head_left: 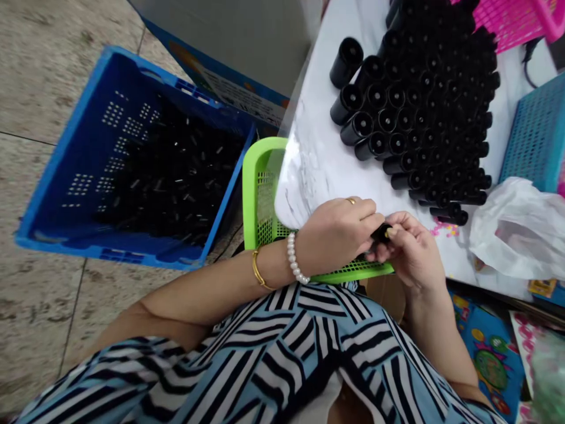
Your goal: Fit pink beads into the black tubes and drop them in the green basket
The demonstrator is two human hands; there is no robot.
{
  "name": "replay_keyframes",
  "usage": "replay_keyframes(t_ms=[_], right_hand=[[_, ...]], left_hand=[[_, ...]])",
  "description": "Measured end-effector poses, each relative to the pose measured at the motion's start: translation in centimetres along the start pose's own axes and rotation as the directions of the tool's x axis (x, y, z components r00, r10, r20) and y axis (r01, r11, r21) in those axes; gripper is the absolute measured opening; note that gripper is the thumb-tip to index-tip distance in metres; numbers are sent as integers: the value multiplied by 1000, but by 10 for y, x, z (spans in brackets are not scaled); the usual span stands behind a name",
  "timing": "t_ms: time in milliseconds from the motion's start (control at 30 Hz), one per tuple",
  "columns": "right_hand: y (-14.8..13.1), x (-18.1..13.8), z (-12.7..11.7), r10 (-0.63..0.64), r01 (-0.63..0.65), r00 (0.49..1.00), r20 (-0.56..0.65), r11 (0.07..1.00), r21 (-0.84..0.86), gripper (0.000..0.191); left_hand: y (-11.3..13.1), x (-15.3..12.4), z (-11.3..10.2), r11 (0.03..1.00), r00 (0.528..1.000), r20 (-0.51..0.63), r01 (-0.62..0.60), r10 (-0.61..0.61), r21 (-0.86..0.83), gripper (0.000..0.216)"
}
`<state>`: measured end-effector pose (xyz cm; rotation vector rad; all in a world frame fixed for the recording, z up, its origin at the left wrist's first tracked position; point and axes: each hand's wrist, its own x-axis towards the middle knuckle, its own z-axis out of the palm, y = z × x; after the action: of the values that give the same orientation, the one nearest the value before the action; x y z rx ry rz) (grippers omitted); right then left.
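Note:
Over the green basket point(265, 141), both hands meet around a small black cylindrical piece point(381, 231). My left hand point(338, 232), with a ring and a pearl bracelet at the wrist, has its fingers closed on the piece's left side. From the other side, my right hand point(412, 247) pinches it between thumb and fingers. A tiny yellow spot shows by the right thumb; I cannot make out what it is. Just beyond the hands, many black cylinders point(387, 119) stand packed together, some lying on their sides at the near edge.
The white marbled table point(309, 176) spreads ahead. A blue crate point(57, 159) of loose black pieces sits on the floor at left, beside a large box point(229, 41). To the right are a crumpled white bag point(514, 229), a teal basket point(536, 129) and a pink basket point(507, 20).

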<state>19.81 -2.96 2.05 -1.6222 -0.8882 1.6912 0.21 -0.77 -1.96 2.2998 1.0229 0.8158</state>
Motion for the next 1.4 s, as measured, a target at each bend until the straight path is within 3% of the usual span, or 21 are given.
replay_keyframes(t_ms=[167, 267, 333, 400, 467, 533, 633, 733, 800, 900, 933, 1000, 1067, 1100, 1133, 1200, 1267, 1400], right_hand=[[6, 6, 4, -143, 141, 987, -67, 989, -36, 22], [13, 4, -1, -154, 151, 987, -36, 986, -69, 25], [17, -2, -1, -176, 175, 984, 5, 976, -127, 29], [25, -10, 2, -282, 273, 959, 5, 923, -272, 34], [41, -20, 7, -435, 358, 898, -59, 803, -476, 35], [62, -28, 9, -561, 449, 827, -33, 696, -560, 22], [93, -33, -3, -689, 597, 709, 150, 473, -648, 14], [117, -32, -32, -713, 679, 594, 374, 194, -708, 26], [132, -32, -55, -664, 679, 568, 486, 44, -733, 37], [156, -31, -84, -550, 619, 628, 551, -77, -782, 45], [164, -29, -88, -545, 605, 623, 561, -119, -787, 41], [176, -21, -87, -581, 615, 555, 595, -195, -764, 32], [182, -11, -72, -571, 662, 519, 637, -203, -722, 34], [183, -6, -60, -534, 694, 528, 661, -178, -698, 33], [182, -1, -46, -485, 723, 546, 683, -139, -676, 32], [180, 6, -16, -406, 771, 556, 725, -74, -633, 26], [176, 11, 10, -359, 821, 524, 773, -27, -570, 19], [162, 14, 31, -281, 893, 450, 848, 107, -438, 12]], left_hand=[[-2, 1, 2, 1000, 1000, 20, 1, -1, 2, 12], [-3, 0, 6, 1000, 1000, 12, -17, 17, 15, 13], [-4, -1, 6, 998, 998, 17, -56, 55, 20, 17], [-5, -3, 4, 993, 992, 31, -120, 121, -4, 22], [-9, -7, -1, 982, 982, 57, -179, 182, -60, 23], [-12, -12, -6, 967, 974, 50, -212, 221, -140, 36], [-17, -18, -11, 928, 980, -60, -200, 191, -314, 54], [-18, -21, -9, 902, 974, -225, -102, 6, -419, 35], [-17, -23, -6, 913, 951, -303, -67, -63, -403, 23], [-21, -27, -9, 922, 937, -333, -28, -110, -385, 19], [-27, -25, -14, 924, 929, -341, 0, -141, -381, 18], [-44, -13, -32, 945, 896, -404, 46, -182, -324, 18], [-68, 13, -55, 989, 838, -535, 32, -107, -147, 29], [-81, 30, -66, 999, 796, -604, 16, -43, -50, 42], [-94, 48, -75, 1000, 785, -619, 10, -9, -2, 53], [-119, 81, -85, 993, 845, -525, 62, -107, -103, 64], [-137, 104, -84, 934, 885, -385, 133, -262, -331, 72], [-144, 110, -67, 915, 905, -307, 173, -294, -366, 78]])
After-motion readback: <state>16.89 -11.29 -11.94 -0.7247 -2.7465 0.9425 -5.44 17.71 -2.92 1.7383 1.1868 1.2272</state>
